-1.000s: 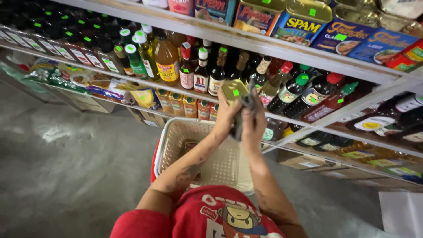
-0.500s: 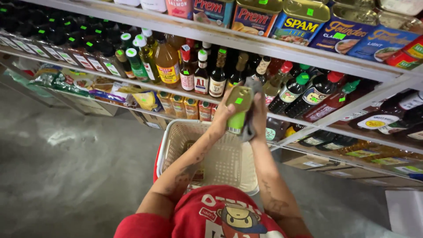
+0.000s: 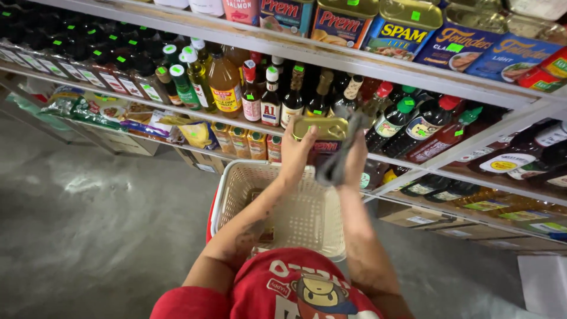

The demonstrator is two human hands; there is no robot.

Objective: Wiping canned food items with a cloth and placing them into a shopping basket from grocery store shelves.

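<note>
We gripped the rectangular gold-lidded tin [image 3: 322, 134] — rigid, weighty, probably slick — by its short ends, left hand [image 3: 293, 155] bare, right hand [image 3: 353, 160] also clasping a grey cloth [image 3: 338, 158].

Gold-lidded can [image 3: 322, 131] with red label, grey cloth [image 3: 339, 156], cream lattice basket [image 3: 283, 207] with red rim, red shirt [image 3: 301, 289] with cartoon print, dark bottles [image 3: 407, 127] with green and red caps, blue tins [image 3: 401, 32], grey floor [image 3: 88, 236]
</note>
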